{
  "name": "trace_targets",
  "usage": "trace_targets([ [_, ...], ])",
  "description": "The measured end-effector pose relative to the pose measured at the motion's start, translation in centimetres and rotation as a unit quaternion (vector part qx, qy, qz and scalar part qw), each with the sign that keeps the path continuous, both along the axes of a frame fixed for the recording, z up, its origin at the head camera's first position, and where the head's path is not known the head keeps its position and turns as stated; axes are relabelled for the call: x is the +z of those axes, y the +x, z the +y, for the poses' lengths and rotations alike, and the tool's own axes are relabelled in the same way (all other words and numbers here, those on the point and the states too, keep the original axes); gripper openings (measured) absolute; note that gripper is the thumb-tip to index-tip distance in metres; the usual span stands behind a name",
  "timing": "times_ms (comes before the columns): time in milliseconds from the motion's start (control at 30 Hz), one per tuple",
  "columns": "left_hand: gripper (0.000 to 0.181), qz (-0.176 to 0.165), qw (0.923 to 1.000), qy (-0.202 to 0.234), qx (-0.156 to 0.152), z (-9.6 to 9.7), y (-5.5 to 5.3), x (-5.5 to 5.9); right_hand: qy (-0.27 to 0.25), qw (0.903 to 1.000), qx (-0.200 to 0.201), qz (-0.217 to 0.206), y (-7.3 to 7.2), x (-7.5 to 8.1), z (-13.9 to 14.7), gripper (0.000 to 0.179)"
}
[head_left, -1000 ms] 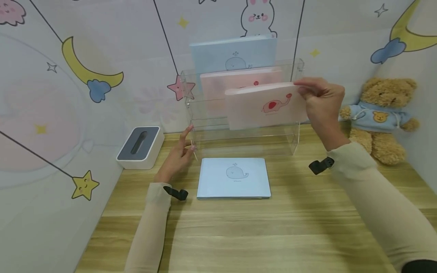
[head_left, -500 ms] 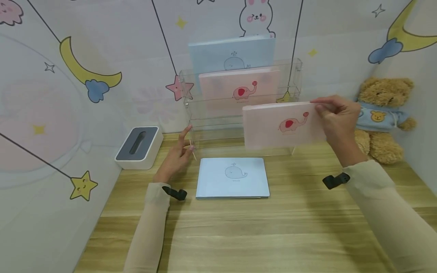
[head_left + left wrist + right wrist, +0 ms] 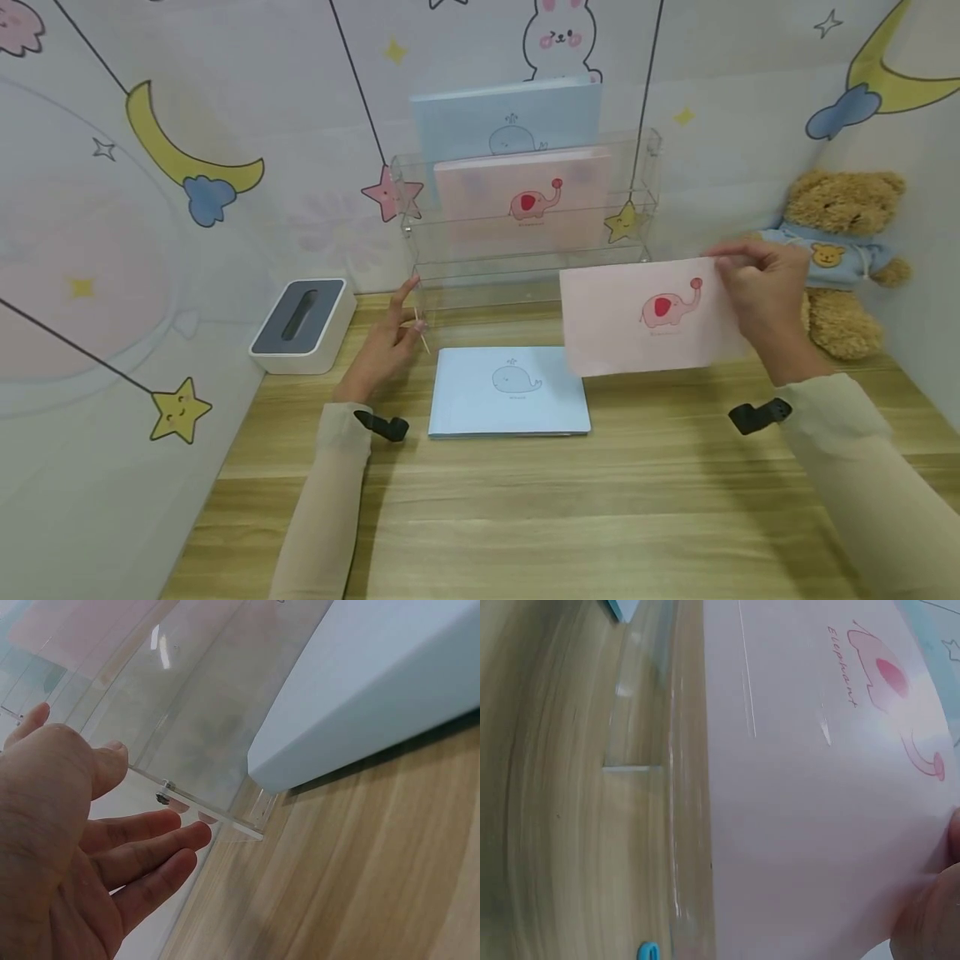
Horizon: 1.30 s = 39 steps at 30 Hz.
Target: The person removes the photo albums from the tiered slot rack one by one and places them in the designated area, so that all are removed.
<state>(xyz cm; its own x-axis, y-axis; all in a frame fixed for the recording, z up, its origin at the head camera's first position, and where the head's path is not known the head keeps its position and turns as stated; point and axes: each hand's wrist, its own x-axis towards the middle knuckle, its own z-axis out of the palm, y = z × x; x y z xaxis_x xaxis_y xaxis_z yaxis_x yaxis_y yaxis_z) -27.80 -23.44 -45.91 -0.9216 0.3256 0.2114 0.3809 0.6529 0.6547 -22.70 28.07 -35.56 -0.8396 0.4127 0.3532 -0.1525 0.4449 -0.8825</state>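
Note:
My right hand pinches the upper right corner of a pink book with a red elephant on its cover. The book is held up in front of the right end of a clear acrylic rack; its cover fills much of the right wrist view. At the rack's left side, my left hand touches the side panel, thumb at the edge and fingers fairly straight along the outside. Another pink elephant book stands in the rack, with a light blue whale book on the tier behind.
On the wooden table, a light blue whale book lies flat before the rack, partly overlapped by the held book. A white box with a grey slotted top stands left. A teddy bear sits right, by the patterned wall.
My right hand has brought the pink elephant book out of the rack, forward, down and to the right, uncovering the pink book behind. My left hand stays at the rack's side.

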Motion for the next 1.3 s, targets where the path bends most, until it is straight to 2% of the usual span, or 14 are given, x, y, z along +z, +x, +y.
trace_targets([
  [133, 0.076, -0.004, 1.0, -0.001, 0.001, 0.0, 0.0, 0.2, 0.019, 0.9969, 0.009, -0.075, 0.4, -0.6, 0.9, 0.033],
  [233, 0.077, -0.005, 1.0, 0.001, -0.002, 0.0, 0.0, 0.2, 0.014, 0.9919, 0.02, -0.125, 0.3, -1.0, 1.4, 0.036],
  [400, 0.077, -0.004, 1.0, 0.003, -0.003, -0.1, -0.1, 0.2, 0.002, 0.9745, 0.026, -0.223, -0.1, -1.6, 2.0, 0.027],
  [500, 0.076, -0.005, 1.0, 0.004, -0.004, 0.0, -0.1, 0.3, 0.005, 0.9633, 0.02, -0.268, -0.3, -2.0, 2.3, 0.035],
  [600, 0.075, -0.006, 1.0, 0.002, -0.005, 0.1, -0.1, 0.4, 0.005, 0.9573, 0.022, -0.288, -0.5, -2.4, 2.6, 0.039],
  [733, 0.075, -0.004, 1.0, 0.005, -0.006, 0.1, -0.2, 0.3, -0.012, 0.952, 0.05, -0.302, -0.8, -3.1, 3.2, 0.039],
  [833, 0.075, -0.004, 1.0, 0.006, -0.006, 0.0, -0.1, 0.2, -0.03, 0.9478, 0.073, -0.309, -1.4, -3.9, 3.8, 0.041],
  [967, 0.075, 0.002, 1.0, 0.004, -0.007, -0.1, -0.1, 0.1, -0.03, 0.9403, 0.079, -0.33, -2.0, -5.3, 4.0, 0.046],
  [1067, 0.074, 0.006, 0.9999, 0.002, -0.008, -0.1, -0.1, 0.0, -0.012, 0.9355, 0.087, -0.342, -1.9, -6.0, 3.8, 0.046],
  [1200, 0.074, 0.005, 1.0, 0.0, -0.006, -0.1, -0.1, 0.1, 0.027, 0.9362, 0.109, -0.333, -1.8, -6.7, 3.8, 0.044],
  [1300, 0.074, 0.006, 1.0, -0.001, -0.004, -0.1, 0.0, 0.1, 0.068, 0.9314, 0.123, -0.336, -1.8, -7.0, 3.9, 0.045],
])
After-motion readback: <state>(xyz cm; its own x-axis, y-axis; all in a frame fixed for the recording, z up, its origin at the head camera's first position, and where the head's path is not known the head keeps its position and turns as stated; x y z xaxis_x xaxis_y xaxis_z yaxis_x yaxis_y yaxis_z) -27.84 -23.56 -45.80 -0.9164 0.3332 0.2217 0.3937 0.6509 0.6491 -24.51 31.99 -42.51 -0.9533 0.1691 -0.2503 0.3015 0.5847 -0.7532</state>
